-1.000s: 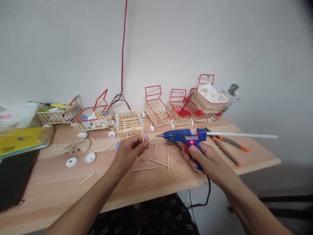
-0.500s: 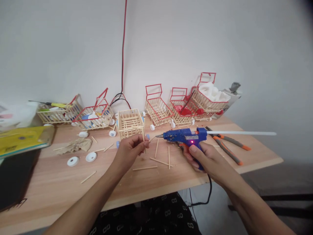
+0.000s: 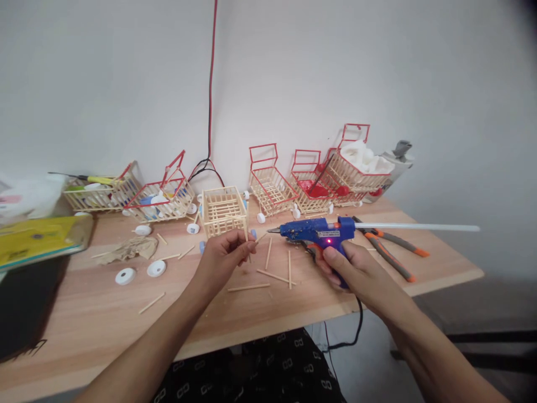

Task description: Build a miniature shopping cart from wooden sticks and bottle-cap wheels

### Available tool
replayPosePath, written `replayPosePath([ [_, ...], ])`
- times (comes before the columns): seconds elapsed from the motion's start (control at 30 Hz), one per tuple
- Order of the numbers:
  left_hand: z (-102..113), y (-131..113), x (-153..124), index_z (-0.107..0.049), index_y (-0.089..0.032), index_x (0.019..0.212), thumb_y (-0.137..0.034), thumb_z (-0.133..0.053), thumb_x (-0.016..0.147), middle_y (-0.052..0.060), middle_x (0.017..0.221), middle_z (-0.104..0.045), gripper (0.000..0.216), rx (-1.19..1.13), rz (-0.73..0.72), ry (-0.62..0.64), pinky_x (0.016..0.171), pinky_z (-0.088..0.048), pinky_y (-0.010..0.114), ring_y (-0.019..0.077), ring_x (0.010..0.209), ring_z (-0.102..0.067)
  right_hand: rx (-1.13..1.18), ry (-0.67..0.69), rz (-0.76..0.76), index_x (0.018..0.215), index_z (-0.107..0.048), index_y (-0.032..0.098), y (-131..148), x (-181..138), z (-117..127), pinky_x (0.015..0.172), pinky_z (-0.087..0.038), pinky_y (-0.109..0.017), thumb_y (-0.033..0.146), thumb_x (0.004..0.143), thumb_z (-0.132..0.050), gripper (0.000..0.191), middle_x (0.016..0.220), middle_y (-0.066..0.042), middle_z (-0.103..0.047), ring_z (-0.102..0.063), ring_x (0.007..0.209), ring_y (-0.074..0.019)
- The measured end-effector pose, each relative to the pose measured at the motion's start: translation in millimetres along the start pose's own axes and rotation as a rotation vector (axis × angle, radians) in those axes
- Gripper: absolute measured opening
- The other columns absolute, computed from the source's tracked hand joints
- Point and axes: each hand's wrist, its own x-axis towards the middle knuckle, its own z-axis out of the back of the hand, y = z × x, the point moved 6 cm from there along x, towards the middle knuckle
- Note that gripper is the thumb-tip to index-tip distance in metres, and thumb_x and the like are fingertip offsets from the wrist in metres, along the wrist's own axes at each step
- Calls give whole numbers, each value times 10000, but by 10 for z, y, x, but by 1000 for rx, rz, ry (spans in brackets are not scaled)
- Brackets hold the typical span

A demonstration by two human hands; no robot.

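Observation:
My left hand (image 3: 226,252) pinches thin wooden sticks (image 3: 247,232) between thumb and fingers. One of them stands nearly upright, and a short one points right toward the nozzle. My right hand (image 3: 350,266) is wrapped round the handle of a blue glue gun (image 3: 314,230), whose red light is lit. Its metal nozzle faces left, close to the short stick; whether they touch I cannot tell. A long white glue stick (image 3: 419,226) juts from the back of the gun. Just behind my left hand stands an unpainted stick cart (image 3: 224,208) with blue wheels, partly hidden by my fingers.
Loose wooden sticks (image 3: 249,287) lie on the wooden table (image 3: 201,330). Red-trimmed carts (image 3: 272,187) line the wall. Orange-grey pliers (image 3: 390,254) rest at right. White caps (image 3: 156,268), crumpled brown paper (image 3: 131,250) and a yellow packet (image 3: 37,240) are at left. A black cord (image 3: 359,324) hangs below the gun.
The glue gun has shifted up very slightly in my right hand. My left hand and the sticks in it look unmoved.

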Motion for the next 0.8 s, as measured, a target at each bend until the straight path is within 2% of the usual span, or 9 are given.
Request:
replayPosePath([
  [0.17, 2, -22, -3, -621, -150, 668, -281, -640, 798, -40, 544, -536, 186, 20, 14, -6, 486, -377, 180, 66, 488, -465, -112, -66, -10, 715, -502, 182, 91, -13, 32, 471, -298, -241, 576, 911, -421, 448, 588, 24, -459, -405, 520, -94],
  [0.5, 28, -28, -14, -613, -152, 673, -302, -650, 801, -34, 548, -537, 201, 9, 22, -36, 488, -372, 190, 73, 491, -464, -180, -27, -5, 710, -531, 190, 57, -40, 5, 478, -315, -249, 591, 881, -461, 442, 569, 16, -461, -407, 515, -113],
  [0.67, -1, -44, -21, -613, -150, 689, -324, -633, 824, -25, 575, -541, 222, -32, 4, 3, 503, -387, 198, 78, 512, -469, -287, -171, 64, 803, -599, 180, 164, -31, 92, 570, -413, -289, 525, 905, -445, 391, 658, -42, -575, -536, 633, -178],
  [0.8, -36, -78, -27, -627, -147, 713, -315, -620, 840, -17, 633, -555, 211, -93, -24, 54, 506, -396, 195, 73, 535, -481, -521, -361, 227, 1048, -595, 198, 272, 20, 249, 791, -464, -360, 453, 913, -465, 317, 953, -100, -646, -601, 903, -256],
])
